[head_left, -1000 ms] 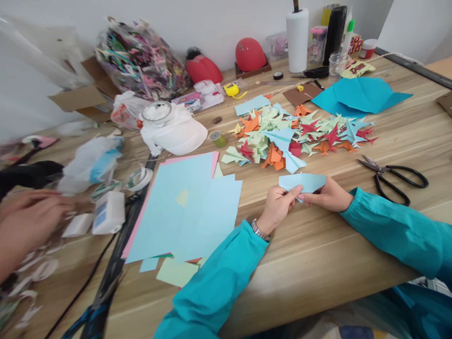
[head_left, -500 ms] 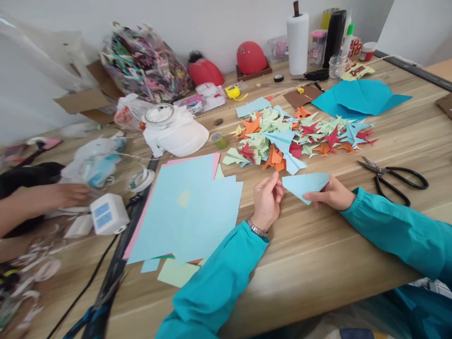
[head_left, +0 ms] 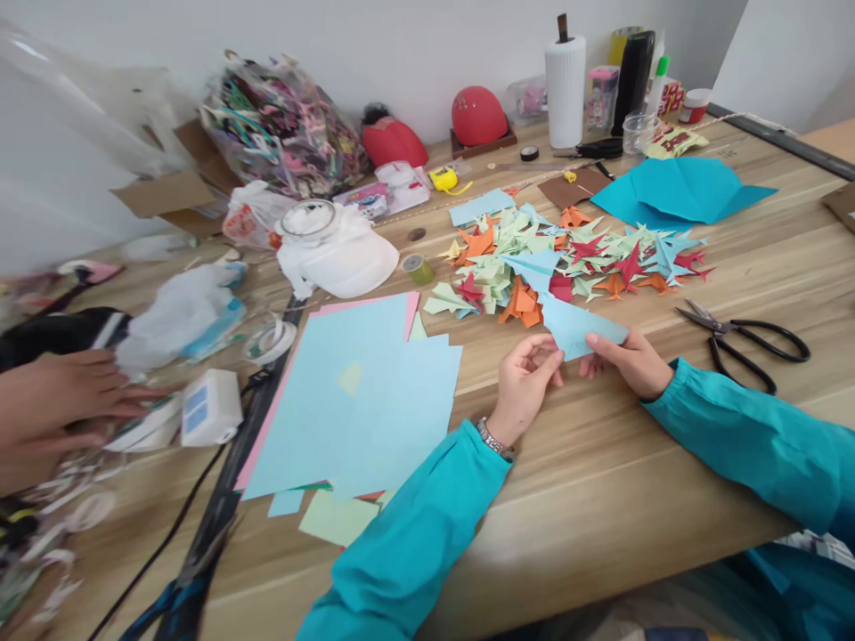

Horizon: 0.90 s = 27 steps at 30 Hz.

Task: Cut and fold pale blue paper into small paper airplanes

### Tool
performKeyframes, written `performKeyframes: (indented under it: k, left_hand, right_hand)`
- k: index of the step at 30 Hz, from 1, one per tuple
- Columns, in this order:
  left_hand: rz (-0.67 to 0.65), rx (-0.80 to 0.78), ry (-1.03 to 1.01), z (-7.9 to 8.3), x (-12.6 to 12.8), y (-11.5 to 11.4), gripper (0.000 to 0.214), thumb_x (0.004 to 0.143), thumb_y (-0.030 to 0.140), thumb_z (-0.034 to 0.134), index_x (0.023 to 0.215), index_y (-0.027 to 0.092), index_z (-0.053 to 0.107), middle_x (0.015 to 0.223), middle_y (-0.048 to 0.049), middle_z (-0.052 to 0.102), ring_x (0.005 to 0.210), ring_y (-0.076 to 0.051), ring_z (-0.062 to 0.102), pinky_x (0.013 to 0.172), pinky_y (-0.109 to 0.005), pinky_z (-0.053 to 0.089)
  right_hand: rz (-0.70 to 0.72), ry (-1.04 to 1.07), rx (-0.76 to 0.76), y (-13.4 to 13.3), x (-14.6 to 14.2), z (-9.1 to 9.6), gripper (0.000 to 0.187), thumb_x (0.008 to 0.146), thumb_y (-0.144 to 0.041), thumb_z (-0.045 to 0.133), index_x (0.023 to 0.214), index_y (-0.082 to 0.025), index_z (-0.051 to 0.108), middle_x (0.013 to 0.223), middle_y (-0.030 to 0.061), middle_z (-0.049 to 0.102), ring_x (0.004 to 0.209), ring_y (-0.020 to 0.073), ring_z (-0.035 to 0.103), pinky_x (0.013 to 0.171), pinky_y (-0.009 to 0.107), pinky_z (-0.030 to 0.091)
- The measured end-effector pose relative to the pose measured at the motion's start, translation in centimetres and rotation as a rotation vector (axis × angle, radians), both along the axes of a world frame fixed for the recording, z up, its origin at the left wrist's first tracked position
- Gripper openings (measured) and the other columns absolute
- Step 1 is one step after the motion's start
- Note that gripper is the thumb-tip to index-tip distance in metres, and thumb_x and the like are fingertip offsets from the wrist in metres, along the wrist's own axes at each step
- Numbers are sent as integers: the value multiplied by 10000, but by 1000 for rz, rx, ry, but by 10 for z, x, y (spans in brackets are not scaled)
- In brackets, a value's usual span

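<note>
A folded piece of light blue paper is raised above the wooden table. My right hand pinches its right end, thumb on top and fingers below. My left hand, wearing a metal watch band, has its thumb and curled fingers closed at the paper's lower left edge. Just beyond both hands lies a pile of folded paper planes and birds in green, orange, red and blue. Left of my left hand is a stack of light blue sheets over pink ones.
Black-handled scissors lie at the right, blue-handled scissors at the lower left. A large folded turquoise paper is behind the pile. A tape roll stands near the white cap. Another person's hands work at the left.
My left hand has moved right onto the paper's edge. The paper has turned, its left end now pointing up and away. The other person's hand has shifted at the left.
</note>
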<state>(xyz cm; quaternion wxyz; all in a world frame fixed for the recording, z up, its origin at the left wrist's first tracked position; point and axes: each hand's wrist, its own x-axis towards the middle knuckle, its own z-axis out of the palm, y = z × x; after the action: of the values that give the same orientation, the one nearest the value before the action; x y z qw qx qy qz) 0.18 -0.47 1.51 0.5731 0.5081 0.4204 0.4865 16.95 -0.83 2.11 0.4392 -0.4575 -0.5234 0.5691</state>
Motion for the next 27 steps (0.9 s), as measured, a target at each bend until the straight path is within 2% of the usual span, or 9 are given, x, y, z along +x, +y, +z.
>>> performKeyframes:
  k: [4,8,12,15,18,22,27]
  left_hand:
    - [52,-16,-38,-4,0,2,230,698,257,685,906,171,637,703,24,612,459,-56,518,482,-209,425]
    - [95,-61,-62,-6,0,4,242,696,260,679,922,174,677,674,25,592,509,-63,512,482,-199,414]
    - [75,-60,-59,-6,-2,5,255,705,297,682,930,178,700,745,5,601,544,-63,510,493,-201,416]
    - [38,-30,8,-6,-2,5,260,719,316,681,930,167,704,691,8,577,528,-63,500,492,-198,414]
    - [19,-5,75,-4,0,3,255,719,319,691,913,155,702,610,25,545,487,-55,466,468,-185,391]
    - [21,-33,78,-1,1,1,301,691,360,719,908,155,679,643,15,589,479,-59,479,466,-188,391]
    - [-97,17,210,1,-2,-1,300,757,441,647,675,154,623,514,28,533,482,-81,482,486,-203,378]
  right_hand:
    - [-95,22,14,2,2,-3,397,624,-526,748,656,-144,647,554,-5,604,502,99,505,499,238,413]
    - [-45,46,39,3,-1,-4,385,591,-489,778,716,-150,645,608,-17,614,537,101,513,499,234,405]
    - [-50,155,43,3,-5,-4,478,580,-460,798,917,-173,619,867,42,702,745,166,639,678,297,509]
    - [-59,161,68,3,-5,-6,563,542,-395,833,1007,-184,597,990,64,703,848,198,660,766,334,526]
    - [-8,57,42,3,-2,-10,507,523,-372,842,938,-156,647,890,57,724,778,207,669,720,336,538]
    - [-25,0,23,3,1,-12,406,542,-417,819,816,-138,707,777,56,731,669,201,661,619,324,542]
    - [-49,0,28,2,1,-7,320,550,-388,820,735,-144,725,719,46,730,624,189,657,585,306,544]
